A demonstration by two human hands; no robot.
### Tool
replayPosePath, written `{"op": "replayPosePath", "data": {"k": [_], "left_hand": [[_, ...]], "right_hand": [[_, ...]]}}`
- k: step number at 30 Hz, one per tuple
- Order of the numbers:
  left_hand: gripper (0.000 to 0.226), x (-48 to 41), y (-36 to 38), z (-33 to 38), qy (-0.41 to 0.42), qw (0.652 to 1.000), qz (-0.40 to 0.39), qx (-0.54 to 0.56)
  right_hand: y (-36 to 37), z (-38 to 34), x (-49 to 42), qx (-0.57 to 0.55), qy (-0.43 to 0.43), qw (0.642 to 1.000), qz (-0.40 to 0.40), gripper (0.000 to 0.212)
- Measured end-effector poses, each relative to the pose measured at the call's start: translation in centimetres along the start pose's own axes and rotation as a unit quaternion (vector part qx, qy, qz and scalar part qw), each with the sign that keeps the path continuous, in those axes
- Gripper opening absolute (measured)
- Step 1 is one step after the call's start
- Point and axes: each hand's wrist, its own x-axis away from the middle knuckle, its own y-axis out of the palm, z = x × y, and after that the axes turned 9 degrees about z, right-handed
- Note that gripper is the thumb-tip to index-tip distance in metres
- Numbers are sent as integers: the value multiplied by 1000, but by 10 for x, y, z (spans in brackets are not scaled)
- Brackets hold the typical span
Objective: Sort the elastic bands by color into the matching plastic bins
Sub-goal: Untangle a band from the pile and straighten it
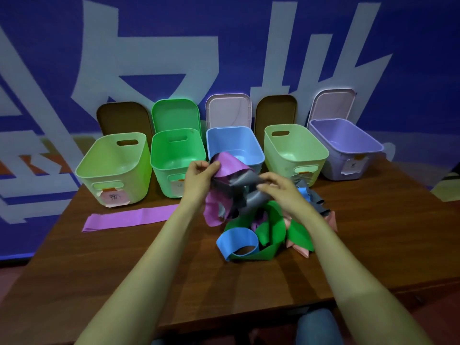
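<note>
Head view, left hand (199,176) pinching purple band (230,163), right hand (282,191) pinching grey band (245,181), above tangled pile (271,229)

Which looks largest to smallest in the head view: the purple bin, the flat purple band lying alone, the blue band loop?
1. purple bin
2. flat purple band, long but thin
3. blue band loop; nearer the camera, so true size unsure

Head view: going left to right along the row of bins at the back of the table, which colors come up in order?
yellow-green bin → green bin → blue bin → pale green bin → purple bin
</note>
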Motion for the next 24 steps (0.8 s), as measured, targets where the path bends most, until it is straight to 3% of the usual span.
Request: {"op": "replayPosePath", "data": {"k": [2, 3, 6, 8, 10, 12, 16, 21, 24], "left_hand": [[25, -4, -6, -5, -24, 999, -19, -41], [25, -4, -7, -8, -30, 998, -23, -57], [24, 2, -4, -21, -12, 993, -16, -117], [22, 9, -1, -31, 15, 986, -42, -158], [23, 15, 3, -37, 30, 978, -79, -191], [25, 18, 8, -38, 34, 974, -80, -207], [26, 16, 10, -31, 34, 977, -28, -208], [20, 5, -2, -30, 23, 966, 5, -256], [21, 5, -3, -38, 1, 965, 11, -264]], "right_hand": [[-10, 1, -6, 11, -10, 996, 86, 20], [-15, 4, -10, 73, -15, 993, 94, 21], [-21, 16, -11, 316, -11, 949, -17, 38], [-14, 14, -2, 273, -3, 959, -75, 60], [-1, 9, 5, 182, -42, 978, -89, 68], [11, 6, 8, 178, -69, 977, -94, 58], [16, 2, 10, 201, -94, 975, -30, 29], [2, 7, 9, 182, -179, 967, 16, 10], [-1, 10, 11, 99, -127, 987, -26, 10]]}}
